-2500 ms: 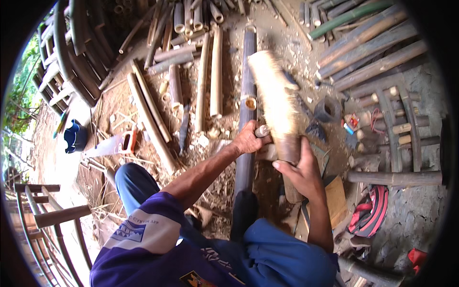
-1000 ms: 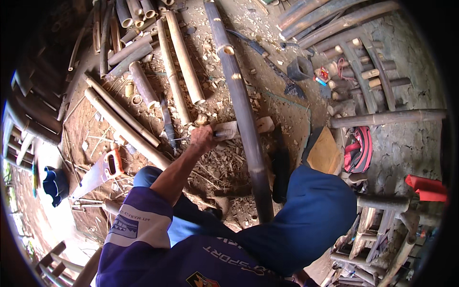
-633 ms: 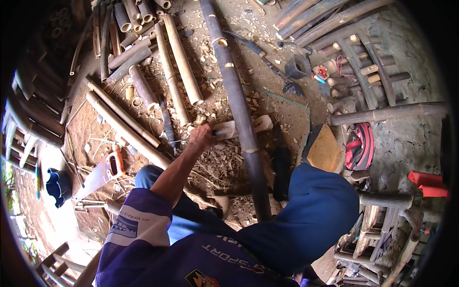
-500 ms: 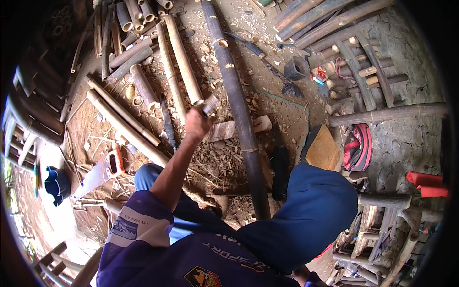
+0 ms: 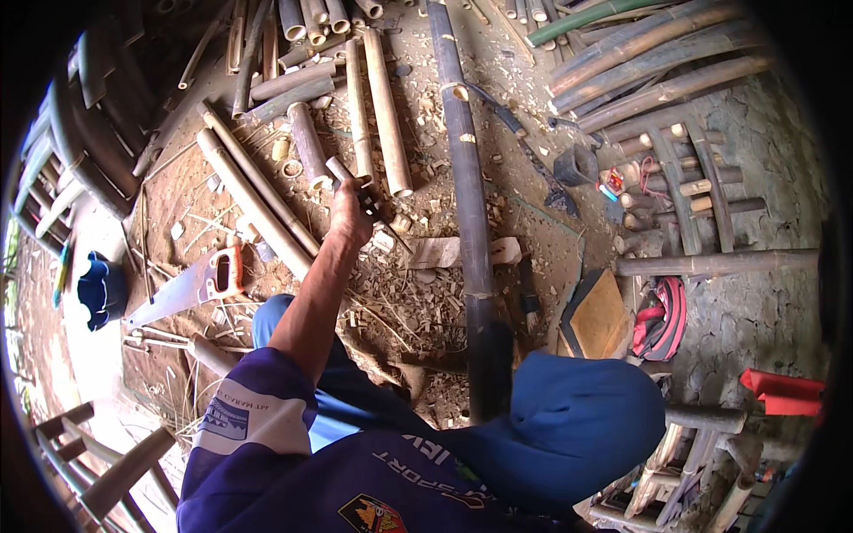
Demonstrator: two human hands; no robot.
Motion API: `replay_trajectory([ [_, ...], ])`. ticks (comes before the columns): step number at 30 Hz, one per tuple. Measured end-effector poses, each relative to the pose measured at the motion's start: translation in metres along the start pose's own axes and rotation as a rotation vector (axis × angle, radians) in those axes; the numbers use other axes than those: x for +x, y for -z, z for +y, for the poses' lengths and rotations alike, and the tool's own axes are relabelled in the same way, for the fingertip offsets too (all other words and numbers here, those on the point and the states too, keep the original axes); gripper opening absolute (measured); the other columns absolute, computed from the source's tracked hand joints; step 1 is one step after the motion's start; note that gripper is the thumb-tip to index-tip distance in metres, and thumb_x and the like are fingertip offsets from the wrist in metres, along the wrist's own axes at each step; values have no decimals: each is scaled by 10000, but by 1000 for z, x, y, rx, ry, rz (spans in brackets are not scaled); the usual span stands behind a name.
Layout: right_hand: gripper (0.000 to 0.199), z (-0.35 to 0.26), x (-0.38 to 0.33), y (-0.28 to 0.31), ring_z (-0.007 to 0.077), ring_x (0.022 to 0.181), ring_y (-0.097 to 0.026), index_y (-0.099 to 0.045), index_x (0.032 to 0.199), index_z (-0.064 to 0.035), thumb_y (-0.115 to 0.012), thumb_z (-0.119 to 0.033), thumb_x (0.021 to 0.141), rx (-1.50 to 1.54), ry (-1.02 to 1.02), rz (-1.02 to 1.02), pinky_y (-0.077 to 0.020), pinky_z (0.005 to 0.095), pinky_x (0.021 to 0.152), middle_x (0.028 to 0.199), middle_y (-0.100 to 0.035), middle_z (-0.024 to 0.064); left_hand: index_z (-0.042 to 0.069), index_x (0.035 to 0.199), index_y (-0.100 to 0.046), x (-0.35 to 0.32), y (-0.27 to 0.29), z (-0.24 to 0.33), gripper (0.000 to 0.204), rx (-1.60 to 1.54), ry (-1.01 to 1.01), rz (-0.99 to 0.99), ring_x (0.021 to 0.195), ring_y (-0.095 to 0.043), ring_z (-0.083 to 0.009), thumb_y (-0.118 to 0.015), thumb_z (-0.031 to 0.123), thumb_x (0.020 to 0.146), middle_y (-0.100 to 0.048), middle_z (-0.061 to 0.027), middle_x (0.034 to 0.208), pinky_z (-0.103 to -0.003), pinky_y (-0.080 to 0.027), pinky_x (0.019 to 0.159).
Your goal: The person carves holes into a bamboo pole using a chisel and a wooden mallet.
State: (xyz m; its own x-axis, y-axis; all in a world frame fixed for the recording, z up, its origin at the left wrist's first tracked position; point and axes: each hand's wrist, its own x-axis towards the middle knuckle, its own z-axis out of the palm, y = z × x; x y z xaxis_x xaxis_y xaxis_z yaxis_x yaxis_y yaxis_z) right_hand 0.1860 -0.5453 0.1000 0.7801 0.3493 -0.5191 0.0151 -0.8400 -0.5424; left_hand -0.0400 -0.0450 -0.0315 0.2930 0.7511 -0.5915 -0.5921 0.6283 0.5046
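My left hand (image 5: 349,218) is closed around a short tool (image 5: 338,169) with a pale grey cylindrical end. A dark part and a thin pointed piece stick out on the hand's other side; its exact kind I cannot make out. The hand is above the chip-covered ground, beside the cut end of a thick bamboo piece (image 5: 307,147) and two pale bamboo poles (image 5: 387,115). A long dark bamboo pole (image 5: 465,169) with light notches lies to the right, across a flat wooden block (image 5: 435,252) and down between my legs. My right hand is out of view.
A handsaw (image 5: 187,286) lies at left near two bamboo lengths (image 5: 249,204) and a blue container (image 5: 99,289). At right are a dark pot (image 5: 575,165), a bamboo frame (image 5: 675,186), a wooden board (image 5: 597,313) and a red-black bag (image 5: 660,318). Bamboo stacks (image 5: 657,53) stand behind.
My left hand has moved left with the tool, toward the thick bamboo piece, and the tool's angle has turned. The whole view has shifted. My right hand, partly visible at the lower edge before, is gone from view.
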Motion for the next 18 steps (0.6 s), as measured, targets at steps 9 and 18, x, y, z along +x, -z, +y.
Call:
replay_trajectory([
  [9, 852, 11, 71, -16, 399, 1233, -539, -326, 1447, 40, -710, -360, 799, -59, 35, -147, -442, 423, 1017, 1316, -526, 300, -3, 905, -601, -15, -8, -26, 145, 299, 65, -125, 620, -583, -208, -599, 137, 943, -601, -90, 736, -388, -514, 588],
  [18, 856, 43, 155, -66, 401, 1239, -537, -327, 1451, 36, -705, -384, 808, -164, 47, -434, -442, 425, 1021, 1326, -522, 301, 41, 896, -603, -21, -43, -45, 181, 385, -109, -13, 528, -491, -105, -612, 221, 913, -537, 8, 678, -252, -393, 470],
])
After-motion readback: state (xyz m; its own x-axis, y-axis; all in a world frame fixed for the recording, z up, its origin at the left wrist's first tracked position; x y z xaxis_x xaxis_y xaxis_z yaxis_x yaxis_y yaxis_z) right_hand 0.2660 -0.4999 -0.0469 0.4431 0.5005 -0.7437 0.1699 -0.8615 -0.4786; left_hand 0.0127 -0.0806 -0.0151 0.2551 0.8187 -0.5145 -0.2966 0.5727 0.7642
